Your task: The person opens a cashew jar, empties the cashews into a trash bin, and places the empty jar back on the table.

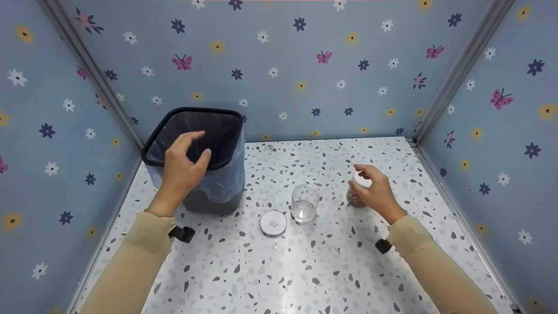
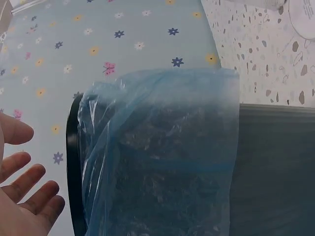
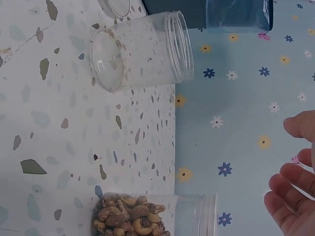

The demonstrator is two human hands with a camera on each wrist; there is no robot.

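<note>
My left hand (image 1: 184,168) is over the near rim of a dark bin (image 1: 212,205), its thumb and fingers spread apart with nothing between them. A translucent blue liner bag (image 2: 167,157) folds down over the bin's outside. My right hand (image 1: 375,192) hovers above a clear jar (image 1: 355,199), fingers loosely bent and holding nothing. Brown-skinned cashews (image 3: 129,216) fill the jar's lower part; its upper part is partly hidden by the fingers in the head view. Left of it stands an empty clear jar (image 1: 305,205), upright with its mouth uncovered.
A round white lid (image 1: 273,223) with small print lies beside the empty jar. Everything stands on a white speckled tabletop (image 1: 261,270). Blue flowered panels (image 1: 283,65) with metal corner posts enclose the back and both sides; the bin stands in the back left corner.
</note>
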